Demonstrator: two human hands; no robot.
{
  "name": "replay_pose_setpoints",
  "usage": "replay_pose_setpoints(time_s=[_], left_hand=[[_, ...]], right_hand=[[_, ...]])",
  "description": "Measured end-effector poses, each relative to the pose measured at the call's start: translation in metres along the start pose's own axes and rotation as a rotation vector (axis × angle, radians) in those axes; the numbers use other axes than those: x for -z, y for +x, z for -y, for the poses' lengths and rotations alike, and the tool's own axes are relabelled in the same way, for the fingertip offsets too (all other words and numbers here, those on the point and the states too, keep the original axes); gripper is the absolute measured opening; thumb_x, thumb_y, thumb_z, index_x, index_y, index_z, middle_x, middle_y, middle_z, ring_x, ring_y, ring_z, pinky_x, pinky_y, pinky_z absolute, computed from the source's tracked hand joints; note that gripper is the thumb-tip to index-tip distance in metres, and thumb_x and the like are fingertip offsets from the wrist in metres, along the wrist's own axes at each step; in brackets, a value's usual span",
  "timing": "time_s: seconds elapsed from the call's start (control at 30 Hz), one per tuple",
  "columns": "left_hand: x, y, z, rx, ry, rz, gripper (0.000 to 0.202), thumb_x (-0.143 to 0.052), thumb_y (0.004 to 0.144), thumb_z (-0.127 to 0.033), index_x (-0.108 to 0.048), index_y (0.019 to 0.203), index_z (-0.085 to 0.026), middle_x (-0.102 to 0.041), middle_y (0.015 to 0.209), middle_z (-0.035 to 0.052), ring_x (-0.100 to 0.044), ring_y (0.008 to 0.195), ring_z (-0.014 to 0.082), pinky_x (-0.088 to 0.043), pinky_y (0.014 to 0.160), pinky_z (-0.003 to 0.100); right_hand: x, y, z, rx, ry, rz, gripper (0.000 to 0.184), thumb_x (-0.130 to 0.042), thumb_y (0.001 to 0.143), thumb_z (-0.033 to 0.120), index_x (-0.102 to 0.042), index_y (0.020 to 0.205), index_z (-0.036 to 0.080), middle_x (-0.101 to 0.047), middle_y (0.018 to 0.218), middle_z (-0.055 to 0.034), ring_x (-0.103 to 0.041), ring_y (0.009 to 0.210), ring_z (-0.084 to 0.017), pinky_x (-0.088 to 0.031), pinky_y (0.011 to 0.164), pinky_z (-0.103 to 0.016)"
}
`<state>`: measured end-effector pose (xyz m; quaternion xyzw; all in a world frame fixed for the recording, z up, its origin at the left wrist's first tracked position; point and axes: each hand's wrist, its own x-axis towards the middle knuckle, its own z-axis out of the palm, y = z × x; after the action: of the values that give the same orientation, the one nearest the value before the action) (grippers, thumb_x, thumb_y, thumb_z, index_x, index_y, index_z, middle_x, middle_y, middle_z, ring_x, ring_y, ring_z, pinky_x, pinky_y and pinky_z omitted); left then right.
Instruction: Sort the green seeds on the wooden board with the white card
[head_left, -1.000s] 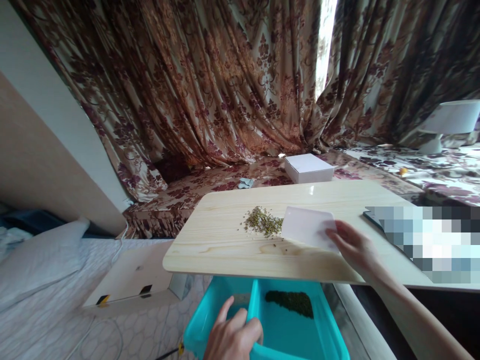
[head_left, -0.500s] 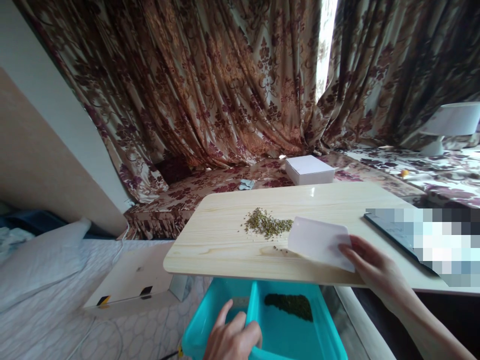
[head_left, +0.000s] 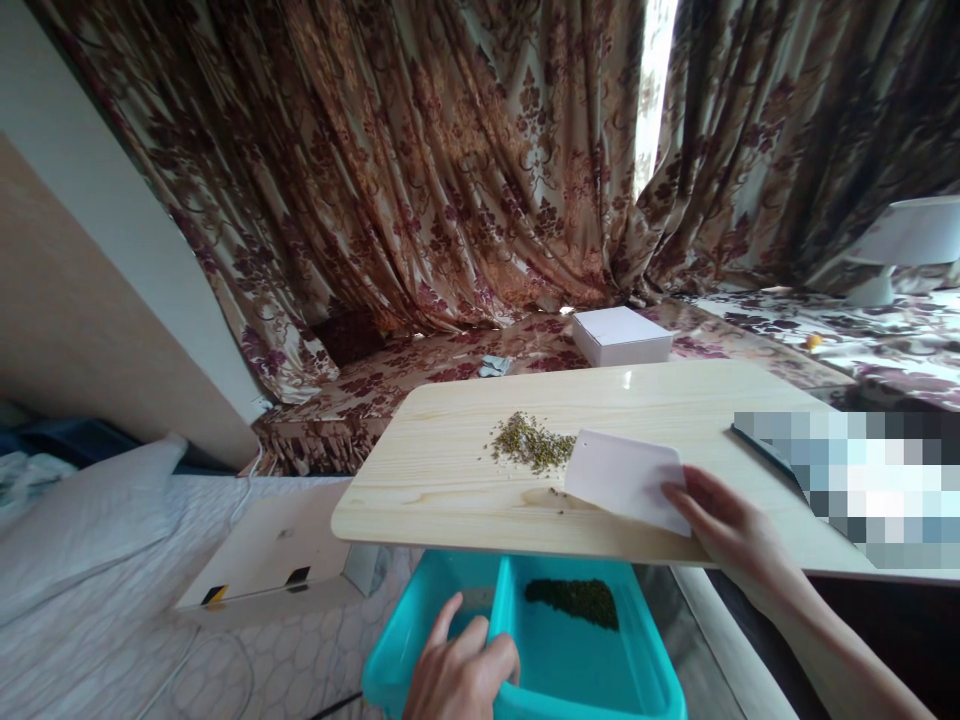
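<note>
My right hand (head_left: 726,515) is closed on the near right edge of a thin white plastic scraper (head_left: 626,482). The scraper is tilted over the pale wooden table (head_left: 427,500), its left edge beside a scattered heap of small greenish seeds (head_left: 527,441). A few darker grains lie near the scraper's lower left corner. Below the table's front edge is a turquoise bin (head_left: 585,680) split into two compartments. My left hand (head_left: 461,672) grips its divider, with the index finger stretched into the left compartment. A dark green pile of seeds (head_left: 576,603) lies in the right compartment.
A dark flat object (head_left: 765,450), partly pixelated, lies on the table's right side. Behind the table are a white box (head_left: 622,335) and a small cloth (head_left: 495,366). At left, a pale carton (head_left: 270,555) rests on the bed. A lamp (head_left: 911,232) stands far right.
My right hand and the scraper have shifted slightly left, against the right side of the seed heap. My left hand stays on the bin's divider.
</note>
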<state>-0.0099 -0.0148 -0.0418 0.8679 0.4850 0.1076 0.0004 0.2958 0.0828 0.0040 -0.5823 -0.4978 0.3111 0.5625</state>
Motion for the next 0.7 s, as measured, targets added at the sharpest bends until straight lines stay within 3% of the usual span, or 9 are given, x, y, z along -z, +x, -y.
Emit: replay_pose_setpoints(time_s=[0.1, 0.33, 0.57, 0.7], left_hand=[[-0.002, 0.0, 0.001, 0.029, -0.072, -0.011, 0.026, -0.071, 0.073, -0.041, -0.051, 0.072, -0.025, -0.048, 0.067, -0.0067, -0.059, 0.061, 0.0157, -0.042, 0.1, 0.052], [0.001, -0.004, 0.002, 0.087, -0.175, -0.026, 0.027, -0.078, 0.068, -0.039, -0.056, 0.074, -0.024, -0.052, 0.07, -0.0067, -0.062, 0.068, 0.0176, -0.04, 0.1, 0.055], [-0.007, -0.009, 0.006, 0.097, -0.109, -0.078, 0.028, -0.072, 0.071, -0.044, -0.051, 0.069, -0.025, -0.048, 0.065, -0.0073, -0.058, 0.06, 0.0158, -0.045, 0.098, 0.05], [-0.013, -0.01, 0.006, 0.085, -0.03, -0.142, 0.025, -0.06, 0.079, -0.042, -0.048, 0.066, -0.025, -0.043, 0.061, -0.0071, -0.053, 0.052, 0.0147, -0.047, 0.096, 0.047]], right_hand=[[-0.004, -0.006, 0.003, -0.007, 0.02, 0.037, 0.033, -0.074, 0.055, 0.048, -0.069, 0.076, 0.023, -0.076, 0.078, -0.0066, -0.071, 0.081, -0.028, -0.058, 0.069, -0.034], [-0.008, -0.022, 0.005, -0.085, 0.129, 0.227, 0.039, -0.079, 0.052, 0.051, -0.07, 0.076, 0.022, -0.077, 0.078, -0.0069, -0.071, 0.075, -0.026, -0.058, 0.065, -0.03], [-0.006, -0.006, 0.003, -0.059, 0.048, -0.014, 0.031, -0.075, 0.057, 0.044, -0.07, 0.08, 0.024, -0.077, 0.084, -0.0048, -0.07, 0.087, -0.029, -0.057, 0.074, -0.034], [-0.014, 0.006, 0.001, -0.031, 0.012, -0.005, 0.029, -0.072, 0.057, 0.045, -0.069, 0.077, 0.023, -0.077, 0.082, -0.0053, -0.07, 0.084, -0.029, -0.057, 0.074, -0.035]])
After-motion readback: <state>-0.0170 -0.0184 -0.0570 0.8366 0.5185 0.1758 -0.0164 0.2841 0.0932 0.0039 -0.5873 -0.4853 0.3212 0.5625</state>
